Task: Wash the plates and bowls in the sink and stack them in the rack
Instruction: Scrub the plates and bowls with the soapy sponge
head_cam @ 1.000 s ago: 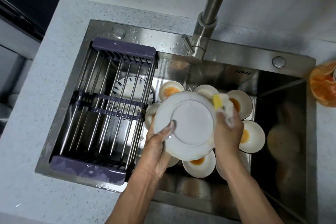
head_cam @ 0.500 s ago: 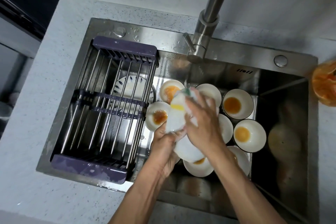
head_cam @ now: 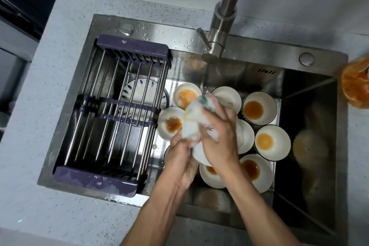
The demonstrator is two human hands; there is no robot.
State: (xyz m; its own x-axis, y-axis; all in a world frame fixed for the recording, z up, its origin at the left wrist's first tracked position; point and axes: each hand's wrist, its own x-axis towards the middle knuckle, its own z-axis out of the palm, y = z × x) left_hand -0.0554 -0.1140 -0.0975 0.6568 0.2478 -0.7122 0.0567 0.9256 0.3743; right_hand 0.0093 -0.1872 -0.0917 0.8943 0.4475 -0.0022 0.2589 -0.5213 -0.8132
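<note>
Stainless sink (head_cam: pixel 249 62) set in a speckled grey table (head_cam: pixel 65 78), seen from above. At centre, the left hand (head_cam: pixel 180 158) grips the lower edge of a white plate (head_cam: pixel 196 151), fingers curled round its rim; the plate is held tilted above the bowls. The right hand (head_cam: pixel 216 138) presses a soapy sponge (head_cam: pixel 199 106), yellow and green showing through the foam, against the plate's upper part, fingers curled over the sponge. Motion blur hides the exact finger positions.

Around the hands lie white bowls holding brown or orange residue: one at 11 o'clock (head_cam: pixel 186 97), one at 9 o'clock (head_cam: pixel 170 123), one at 1 o'clock (head_cam: pixel 259 108), one at 3 o'clock (head_cam: pixel 272 142), two at 5 o'clock (head_cam: pixel 257 172). A cleaner bowl (head_cam: pixel 229 97) sits at 12 o'clock, partly covered by the sponge.

At 9 o'clock a purple-ended wire rack (head_cam: pixel 111 114) spans the sink, with no dishes on it; beneath its bars lies a round white strainer (head_cam: pixel 137 96). The faucet (head_cam: pixel 223 20) rises at 12 o'clock, a thin stream of water falling near the sponge. At 2 o'clock, on the table's edge, stands an orange object (head_cam: pixel 355 86), cropped by the frame.
</note>
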